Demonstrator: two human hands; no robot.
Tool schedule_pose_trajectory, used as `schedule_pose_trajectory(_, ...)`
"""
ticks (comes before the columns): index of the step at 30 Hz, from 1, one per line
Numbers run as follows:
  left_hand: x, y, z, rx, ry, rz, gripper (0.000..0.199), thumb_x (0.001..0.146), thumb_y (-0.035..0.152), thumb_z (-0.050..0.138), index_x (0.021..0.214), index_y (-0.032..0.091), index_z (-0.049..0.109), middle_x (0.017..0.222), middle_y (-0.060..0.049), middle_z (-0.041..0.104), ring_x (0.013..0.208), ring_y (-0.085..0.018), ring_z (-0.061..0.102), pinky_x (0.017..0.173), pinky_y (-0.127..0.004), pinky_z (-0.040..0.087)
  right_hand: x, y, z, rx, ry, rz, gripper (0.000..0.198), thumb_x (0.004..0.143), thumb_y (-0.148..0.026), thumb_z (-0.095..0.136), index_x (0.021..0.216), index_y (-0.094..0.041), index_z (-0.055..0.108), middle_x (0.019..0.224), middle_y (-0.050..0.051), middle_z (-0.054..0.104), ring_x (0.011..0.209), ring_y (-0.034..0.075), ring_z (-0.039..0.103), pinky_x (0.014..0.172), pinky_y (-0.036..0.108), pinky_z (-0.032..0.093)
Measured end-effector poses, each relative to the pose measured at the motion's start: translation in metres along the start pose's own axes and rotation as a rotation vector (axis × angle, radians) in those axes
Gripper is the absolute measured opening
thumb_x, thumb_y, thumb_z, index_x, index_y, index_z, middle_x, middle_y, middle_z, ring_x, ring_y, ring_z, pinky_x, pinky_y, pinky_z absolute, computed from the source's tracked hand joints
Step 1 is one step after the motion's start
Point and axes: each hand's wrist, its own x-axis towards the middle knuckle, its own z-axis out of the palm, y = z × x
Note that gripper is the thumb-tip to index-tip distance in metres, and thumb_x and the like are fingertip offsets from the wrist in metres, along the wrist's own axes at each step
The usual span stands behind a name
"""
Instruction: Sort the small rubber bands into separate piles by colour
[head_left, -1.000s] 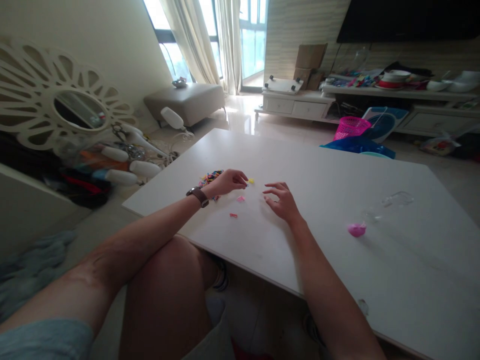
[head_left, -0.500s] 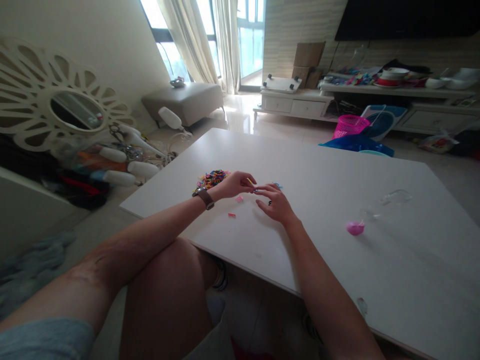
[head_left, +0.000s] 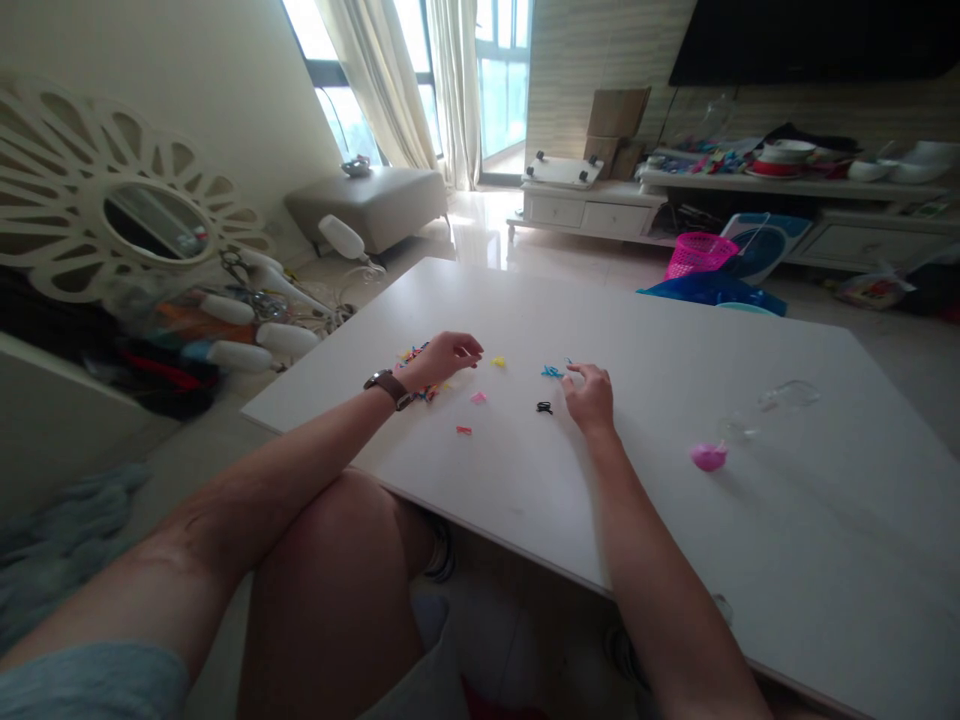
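Observation:
My left hand (head_left: 448, 358), with a watch on the wrist, hovers beside the pile of small multicoloured bands (head_left: 424, 393) and partly covers it. Its fingers are loosely bent and apart, with nothing visible in them. Over by the small blue bands (head_left: 552, 372), my right hand (head_left: 591, 396) has thumb and forefinger bent towards each other; a thin blue strand (head_left: 568, 361) shows at the forefinger's tip. Between the hands lie small groups by colour: yellow bands (head_left: 499, 362), pink bands (head_left: 478, 398), red bands (head_left: 464, 430) and black bands (head_left: 544, 408).
The pieces lie on a white table (head_left: 495, 480). To the right are a pink pouch-like object (head_left: 709, 458) and a clear curved plastic piece (head_left: 791, 394). A lamp with white shades (head_left: 285, 338) stands off the left edge. Beyond the table is a pink basket (head_left: 701, 254).
My hands have moved apart from where they met. The left went back to the pile; the right moved right to the blue bands. The yellow and black groups are now in plain view.

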Motion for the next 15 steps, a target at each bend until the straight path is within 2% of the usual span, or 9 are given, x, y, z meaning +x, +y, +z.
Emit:
schedule_pose_trajectory(6,-0.011,-0.013,-0.022,0.097,0.119,-0.074,0.028,0.079,0.04,0.07,0.092,0.015,0.075,0.082,-0.007,0.075,0.075,-0.019,0.069,0.067,-0.028,0.051,-0.003,0.009,0.011,0.001,-0.078,-0.001,0.028,0.081,-0.027,0.056,0.103,-0.02,0.072,0.114,0.012,0.073,0.114,0.03,0.058,0.107,0.048,0.045)
schedule_pose_trajectory(9,-0.016,-0.02,-0.031,0.149,0.249,-0.089,0.027,0.077,0.038,0.068,0.088,0.015,0.075,0.079,-0.007,0.074,0.072,-0.018,0.064,0.062,-0.027,0.048,-0.004,0.01,0.013,-0.005,-0.123,0.024,0.03,0.08,-0.026,0.057,0.104,-0.02,0.072,0.118,0.011,0.073,0.116,0.03,0.059,0.109,0.049,0.045)
schedule_pose_trajectory(12,-0.019,-0.029,-0.038,0.159,0.382,-0.102,0.025,0.076,0.035,0.067,0.086,0.014,0.076,0.076,-0.007,0.073,0.067,-0.016,0.062,0.06,-0.026,0.046,-0.003,0.012,0.013,0.018,-0.121,0.039,0.028,0.079,-0.025,0.058,0.102,-0.021,0.072,0.119,0.011,0.073,0.118,0.03,0.059,0.11,0.049,0.044)
schedule_pose_trajectory(15,-0.02,-0.038,-0.044,0.156,0.423,-0.123,0.025,0.073,0.035,0.069,0.085,0.014,0.076,0.074,-0.007,0.072,0.066,-0.016,0.061,0.059,-0.026,0.045,-0.003,0.014,0.013,0.044,-0.1,0.047,0.025,0.078,-0.026,0.059,0.099,-0.021,0.071,0.121,0.011,0.072,0.119,0.029,0.06,0.11,0.049,0.044)
